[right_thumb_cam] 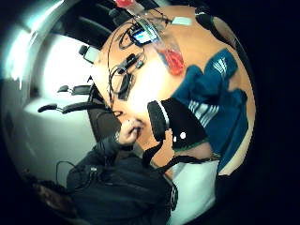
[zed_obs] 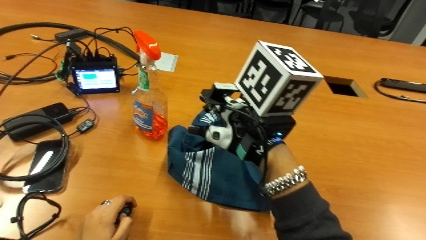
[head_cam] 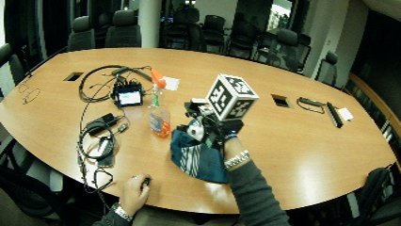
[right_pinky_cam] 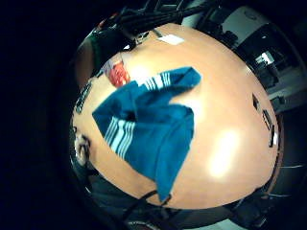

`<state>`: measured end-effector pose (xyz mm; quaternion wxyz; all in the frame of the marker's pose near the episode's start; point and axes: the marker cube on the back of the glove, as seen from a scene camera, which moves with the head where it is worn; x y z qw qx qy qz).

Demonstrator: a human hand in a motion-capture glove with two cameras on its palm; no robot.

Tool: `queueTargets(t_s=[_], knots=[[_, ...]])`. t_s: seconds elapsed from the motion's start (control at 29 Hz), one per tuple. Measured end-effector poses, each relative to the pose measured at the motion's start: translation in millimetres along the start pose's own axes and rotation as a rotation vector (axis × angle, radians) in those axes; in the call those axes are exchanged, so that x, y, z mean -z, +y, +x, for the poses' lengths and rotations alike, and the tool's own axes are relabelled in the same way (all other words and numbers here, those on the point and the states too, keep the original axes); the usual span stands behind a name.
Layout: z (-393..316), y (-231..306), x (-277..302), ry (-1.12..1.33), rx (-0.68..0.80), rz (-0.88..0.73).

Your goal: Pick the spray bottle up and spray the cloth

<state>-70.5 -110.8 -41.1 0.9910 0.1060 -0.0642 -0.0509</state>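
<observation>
Beside the spray bottle (zed_obs: 149, 95), the gloved right hand (zed_obs: 229, 131) hung above the blue striped cloth (zed_obs: 210, 170).

The bottle stood upright on the wooden table (zed_obs: 373, 135), its orange liquid low and its red trigger head on top, just beside the crumpled cloth's edge. The hand held nothing; whether its fingers were curled or straight could not be told. Beyond the bottle sat a small lit screen (zed_obs: 96, 79) among black cables (zed_obs: 40, 130). The bare left hand (zed_obs: 106, 220) rested near the table edge.

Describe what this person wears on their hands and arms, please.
The right hand wears a black glove carrying black and white plastic gear, with a beaded silver bracelet at the wrist and a dark sleeve behind it. The other hand is bare, with a wristwatch and a dark sleeve too.
</observation>
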Motion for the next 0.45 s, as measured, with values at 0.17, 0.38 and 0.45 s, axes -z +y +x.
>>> queueTargets(t_s=[0.17,0.38,0.45], knots=[[14,53,1,0.062,-0.045,-0.014],[23,94,-6,0.109,-0.097,-0.042],[24,99,-7,0.109,-0.105,-0.049]])
